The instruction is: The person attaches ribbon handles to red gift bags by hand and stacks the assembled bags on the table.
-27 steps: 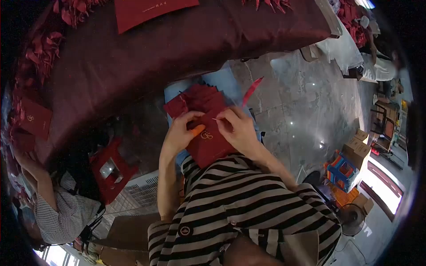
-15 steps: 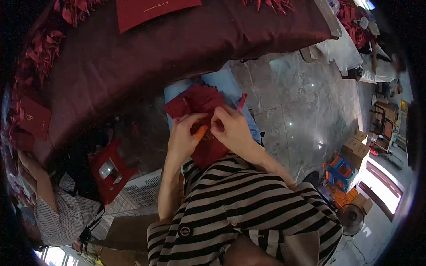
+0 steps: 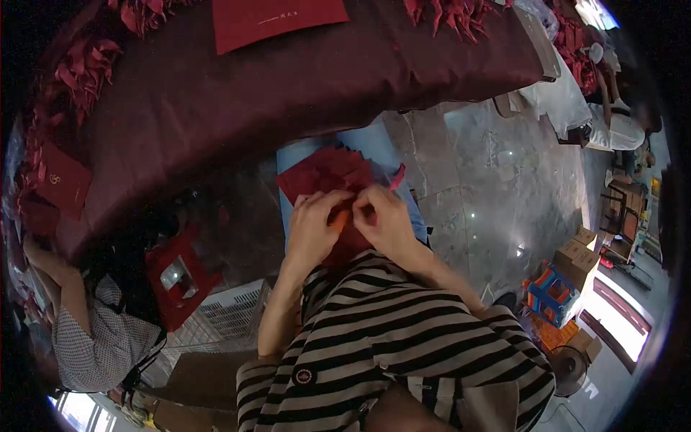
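Note:
A pile of dark red pieces (image 3: 327, 171), some with jagged edges, lies across my lap on light blue trousers (image 3: 376, 147). Both hands work over it, fingertips close together. My left hand (image 3: 311, 229) is closed in a pinch, with something orange around its thumb. Close on its right, my right hand (image 3: 390, 222) has thumb and index finger curled together. What they pinch is hidden between the fingers. A bright pinkish-red ribbon end (image 3: 398, 177) sticks out beyond my right hand.
A table with a dark maroon cloth (image 3: 288, 93) stands ahead, bearing a red envelope-like folder (image 3: 281, 21) and bunches of red ribbon (image 3: 86, 72). At left are another person's arm (image 3: 65, 281), a red stool (image 3: 180, 277) and a white crate (image 3: 230, 313). Cardboard boxes (image 3: 578, 252) stand at right.
My hands have drawn closer together, and the left hand has turned so its back shows more. The whole view has shifted slightly; the pile remains on my lap.

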Tool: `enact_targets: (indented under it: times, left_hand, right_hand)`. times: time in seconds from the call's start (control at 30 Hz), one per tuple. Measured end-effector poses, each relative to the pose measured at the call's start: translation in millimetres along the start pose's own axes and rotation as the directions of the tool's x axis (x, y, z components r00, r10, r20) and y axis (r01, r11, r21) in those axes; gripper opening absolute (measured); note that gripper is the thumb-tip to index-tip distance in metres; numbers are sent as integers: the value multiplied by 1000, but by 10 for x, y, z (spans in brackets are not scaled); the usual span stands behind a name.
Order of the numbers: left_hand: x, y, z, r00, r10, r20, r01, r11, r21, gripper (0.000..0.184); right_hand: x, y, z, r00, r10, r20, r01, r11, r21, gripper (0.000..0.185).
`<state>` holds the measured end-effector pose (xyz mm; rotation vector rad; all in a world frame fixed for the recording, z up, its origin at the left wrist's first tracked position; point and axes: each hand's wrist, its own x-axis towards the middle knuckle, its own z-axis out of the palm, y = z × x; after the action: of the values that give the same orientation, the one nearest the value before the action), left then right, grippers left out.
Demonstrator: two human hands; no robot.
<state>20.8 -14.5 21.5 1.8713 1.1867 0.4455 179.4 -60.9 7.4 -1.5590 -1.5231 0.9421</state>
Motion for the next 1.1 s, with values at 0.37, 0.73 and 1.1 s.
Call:
enact_targets:
  times: [0.37, 0.73, 1.1]
  left_hand:
    - [-85, 44, -51, 996, -30, 83, 37, 996, -81, 29]
    - [208, -49, -255, 935, -120, 335, 227, 925, -303, 22]
    - [352, -84, -170, 865, -75, 497, 275, 898, -344, 14]
  right_hand:
    - [-34, -46, -145, 989, 145, 20, -147, 986, 84, 26]
    - [-39, -112, -321, 980, -144, 139, 186, 911, -368, 22]
    - [-53, -89, -365, 986, -83, 147, 140, 891, -432, 24]
